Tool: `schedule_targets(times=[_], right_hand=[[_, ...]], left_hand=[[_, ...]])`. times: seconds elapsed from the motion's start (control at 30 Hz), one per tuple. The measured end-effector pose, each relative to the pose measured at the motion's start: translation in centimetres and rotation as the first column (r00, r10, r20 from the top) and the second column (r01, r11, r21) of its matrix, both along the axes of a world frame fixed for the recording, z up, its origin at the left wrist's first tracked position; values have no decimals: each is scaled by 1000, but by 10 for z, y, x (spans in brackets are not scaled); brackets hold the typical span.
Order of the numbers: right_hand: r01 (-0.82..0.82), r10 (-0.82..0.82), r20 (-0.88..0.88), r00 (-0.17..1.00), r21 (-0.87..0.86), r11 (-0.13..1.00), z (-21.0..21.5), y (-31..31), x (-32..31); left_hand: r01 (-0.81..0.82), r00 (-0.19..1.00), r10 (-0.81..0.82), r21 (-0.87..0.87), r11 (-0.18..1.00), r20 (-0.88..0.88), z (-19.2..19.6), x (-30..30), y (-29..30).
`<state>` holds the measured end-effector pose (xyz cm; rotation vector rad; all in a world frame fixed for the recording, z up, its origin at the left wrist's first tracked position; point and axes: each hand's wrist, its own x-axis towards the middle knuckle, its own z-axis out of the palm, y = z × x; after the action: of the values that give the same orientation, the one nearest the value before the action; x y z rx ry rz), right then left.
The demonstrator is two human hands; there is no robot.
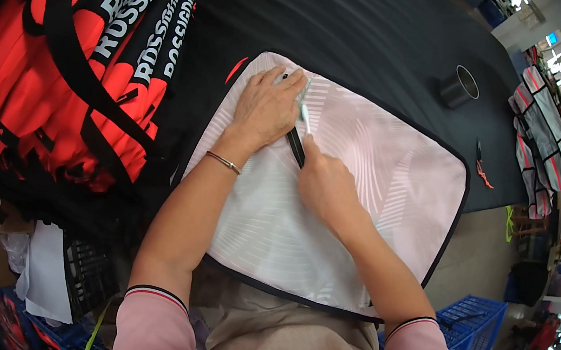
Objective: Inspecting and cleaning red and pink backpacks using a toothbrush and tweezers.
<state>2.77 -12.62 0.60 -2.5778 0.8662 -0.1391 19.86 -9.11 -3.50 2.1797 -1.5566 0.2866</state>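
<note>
A pale pink and light grey fabric panel (374, 166) with wavy printed lines and black edging lies on the black-covered table. My left hand (269, 103) lies flat on its upper left part, fingers stretched out. My right hand (325, 184) is closed on a slim white tool (306, 119), whose kind I cannot make out. The tool's far end meets the panel beside my left fingertips, where a small pale greenish piece (303, 96) shows. Between my hands a short black strip (295, 147) lies on the panel, partly hidden by them.
Red and black bags (115, 82) with white lettering are piled at the left. A dark cup (460, 87) and small snips (480, 162) with orange handles rest on the table's right side. A blue crate (472, 331) stands lower right; grey panels (543, 142) hang beyond the table.
</note>
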Motion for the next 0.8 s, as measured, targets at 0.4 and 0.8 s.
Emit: schedule_targets(times=[0.4,0.8], right_hand=[[-206,204,26,979,113,972,20,-29,-42],[-510,512,-27,859,59,858,20,-65,-73]], left_hand=[[227,948,-153,257,939,-279,23,19,11],[346,934,-328,125,930,-143,48,-26,51]])
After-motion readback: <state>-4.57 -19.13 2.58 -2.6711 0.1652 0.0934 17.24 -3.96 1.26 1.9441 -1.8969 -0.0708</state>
